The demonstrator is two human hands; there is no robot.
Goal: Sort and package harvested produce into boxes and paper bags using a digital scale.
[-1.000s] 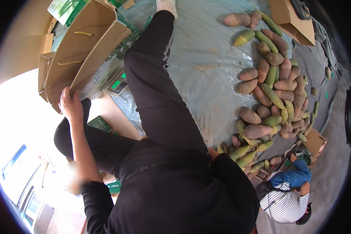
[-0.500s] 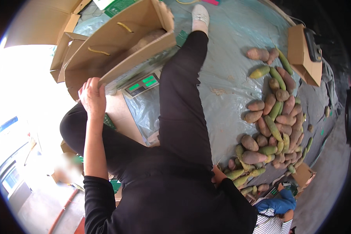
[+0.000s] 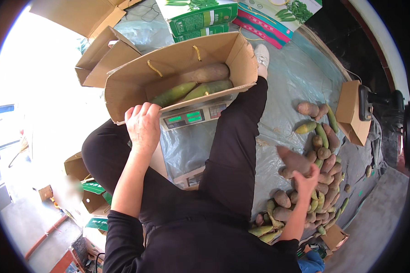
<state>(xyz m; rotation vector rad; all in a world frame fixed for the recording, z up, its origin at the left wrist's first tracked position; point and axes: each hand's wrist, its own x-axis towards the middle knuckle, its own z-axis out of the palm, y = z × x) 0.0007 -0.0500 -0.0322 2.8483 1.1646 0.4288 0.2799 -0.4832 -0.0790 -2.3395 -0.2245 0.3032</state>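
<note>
My left hand [image 3: 143,127] is closed over the near edge of an open cardboard box [image 3: 123,98] with yellow cord handles. Inside lie two green radishes [image 3: 174,93] and a reddish-brown radish [image 3: 212,73]. The box rests on a scale [image 3: 187,118] with a lit green display. Over to the right, my right hand [image 3: 306,179] grips a large reddish-brown radish [image 3: 295,160], slightly blurred, above a pile of brown and green radishes [image 3: 323,182] on the floor sheet.
Printed cartons [image 3: 200,20] stand beyond the box, with another open cardboard box [image 3: 107,59] at its left. A small carton [image 3: 353,111] is beyond the pile. My legs flank the scale. Another person in blue [image 3: 310,263] is at the lower right.
My right hand has come out from beside my body to the pile and taken hold of a reddish-brown radish. The view has shifted, showing the box's contents; my left hand stays on its edge.
</note>
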